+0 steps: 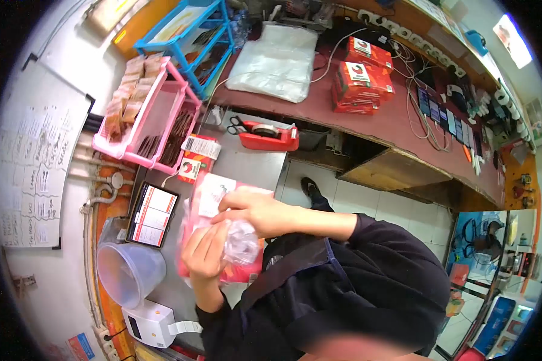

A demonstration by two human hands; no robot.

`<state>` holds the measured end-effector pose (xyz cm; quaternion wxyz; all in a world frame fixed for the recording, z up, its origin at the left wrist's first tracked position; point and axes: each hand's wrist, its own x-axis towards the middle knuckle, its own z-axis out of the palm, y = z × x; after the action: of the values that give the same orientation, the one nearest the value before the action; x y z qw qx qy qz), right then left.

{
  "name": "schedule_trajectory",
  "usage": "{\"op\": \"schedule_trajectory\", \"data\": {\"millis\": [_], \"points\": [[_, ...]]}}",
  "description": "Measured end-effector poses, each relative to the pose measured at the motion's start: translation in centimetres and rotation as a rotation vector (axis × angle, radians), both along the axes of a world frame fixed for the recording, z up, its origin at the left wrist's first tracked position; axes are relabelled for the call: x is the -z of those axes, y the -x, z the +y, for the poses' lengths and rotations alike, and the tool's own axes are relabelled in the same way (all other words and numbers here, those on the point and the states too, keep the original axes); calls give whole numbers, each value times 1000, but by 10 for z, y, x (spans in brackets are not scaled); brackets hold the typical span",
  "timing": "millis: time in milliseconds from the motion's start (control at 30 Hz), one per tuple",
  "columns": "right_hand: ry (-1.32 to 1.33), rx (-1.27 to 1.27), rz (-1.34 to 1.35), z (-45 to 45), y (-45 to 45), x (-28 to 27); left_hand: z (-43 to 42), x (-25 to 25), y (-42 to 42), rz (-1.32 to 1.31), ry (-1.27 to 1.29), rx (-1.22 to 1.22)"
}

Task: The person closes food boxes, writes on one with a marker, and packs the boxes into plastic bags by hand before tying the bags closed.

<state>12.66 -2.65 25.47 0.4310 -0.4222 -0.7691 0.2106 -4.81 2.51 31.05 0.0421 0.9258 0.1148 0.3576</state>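
A red package in clear plastic wrapping (244,274) with a white label (215,195) is in front of me, above the steel table. My left hand (206,249) is closed on the bunched clear plastic bag (241,240) over the package. Right beside it, my right hand (259,212) lies across the package near the label, its fingers bent against the plastic. The palms hide part of the wrapping.
Beyond the package stand a tablet (153,215), a clear bucket (129,274) and a white label printer (149,325). A red tape dispenser (274,138), a pink basket (156,141) and a red box (190,167) are nearby. Red boxes (361,81) and plastic bags (274,60) lie on the desk.
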Motion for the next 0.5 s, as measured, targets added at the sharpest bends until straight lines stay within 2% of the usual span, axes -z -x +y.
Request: {"op": "schedule_trajectory", "data": {"millis": [133, 200, 267, 300, 400, 467, 500], "points": [[-269, 469, 90, -55, -59, -50, -14, -66, -102, -33, -84, 295], [-72, 654, 442, -84, -96, -63, -21, -87, -169, -136, -160, 506], [-155, 860, 232, -114, -147, -71, -31, -89, -245, -298, -211, 702], [-184, 955, 141, -130, -172, -75, -38, -92, -276, -267, -251, 750], [-251, 1258, 134, -164, -238, -80, -67, -84, -383, -383, -188, 948], [-273, 1380, -74, -192, -294, -65, -90, -72, -451, -478, -83, 1028], [-214, 1497, -273, -217, -324, -37, -104, -60, -486, -480, -10, 1074]]}}
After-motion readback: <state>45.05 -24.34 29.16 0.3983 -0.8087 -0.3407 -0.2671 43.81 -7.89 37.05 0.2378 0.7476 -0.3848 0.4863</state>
